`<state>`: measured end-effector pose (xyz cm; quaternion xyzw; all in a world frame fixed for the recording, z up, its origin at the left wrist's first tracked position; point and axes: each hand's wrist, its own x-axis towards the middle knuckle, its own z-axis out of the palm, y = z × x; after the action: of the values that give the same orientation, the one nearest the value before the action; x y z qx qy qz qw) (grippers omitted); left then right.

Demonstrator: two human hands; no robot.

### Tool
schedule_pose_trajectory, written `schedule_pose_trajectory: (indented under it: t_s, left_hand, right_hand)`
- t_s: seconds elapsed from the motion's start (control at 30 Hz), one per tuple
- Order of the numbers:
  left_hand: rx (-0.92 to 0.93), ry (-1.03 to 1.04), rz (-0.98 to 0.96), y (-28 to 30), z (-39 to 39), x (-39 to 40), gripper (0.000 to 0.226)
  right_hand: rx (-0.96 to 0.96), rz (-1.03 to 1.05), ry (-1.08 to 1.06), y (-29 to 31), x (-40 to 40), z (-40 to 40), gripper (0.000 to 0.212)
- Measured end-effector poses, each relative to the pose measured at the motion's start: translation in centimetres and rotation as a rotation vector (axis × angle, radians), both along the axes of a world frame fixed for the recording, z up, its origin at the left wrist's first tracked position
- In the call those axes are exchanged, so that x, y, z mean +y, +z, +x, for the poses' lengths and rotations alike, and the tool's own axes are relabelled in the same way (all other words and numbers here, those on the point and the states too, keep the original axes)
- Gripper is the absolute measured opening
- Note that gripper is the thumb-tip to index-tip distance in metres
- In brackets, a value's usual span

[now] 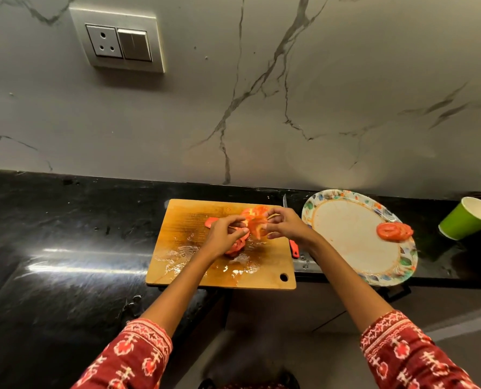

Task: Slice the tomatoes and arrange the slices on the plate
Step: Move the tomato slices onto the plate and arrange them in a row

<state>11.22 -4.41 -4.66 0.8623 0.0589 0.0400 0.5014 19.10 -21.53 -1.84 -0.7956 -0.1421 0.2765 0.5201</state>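
A wet wooden cutting board [183,220] lies on the black counter with tomato slices [254,211] at its far middle. My left hand [224,234] rests over more tomato pieces [235,247], its fingers curled on them. My right hand [285,224] pinches a tomato slice [257,227] held just above the board. A flowered plate [354,234] stands right of the board, with two or three overlapping tomato slices [393,231] near its right rim. A knife with a red handle [294,248] lies between board and plate, largely hidden by my right wrist.
A green paper cup [466,221] lies tilted at the far right of the counter. The plate overhangs the counter's front edge. A marble wall with a socket and switch panel [118,40] rises behind. Juice and water pool on the board's near half.
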Motion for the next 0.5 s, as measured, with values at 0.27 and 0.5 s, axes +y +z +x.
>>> schedule_pose_trajectory:
  t_s: [0.27,0.5]
  left_hand:
    - [0.077,-0.035,-0.202,0.2,0.0,-0.6,0.015]
    - [0.220,0.054,-0.572,0.6,-0.5,-0.5,0.009]
  right_hand:
    - [-0.073,0.021,0.081,0.6,-0.3,0.4,0.019]
    - [-0.194,0.047,0.047,0.4,-1.1,1.3,0.016]
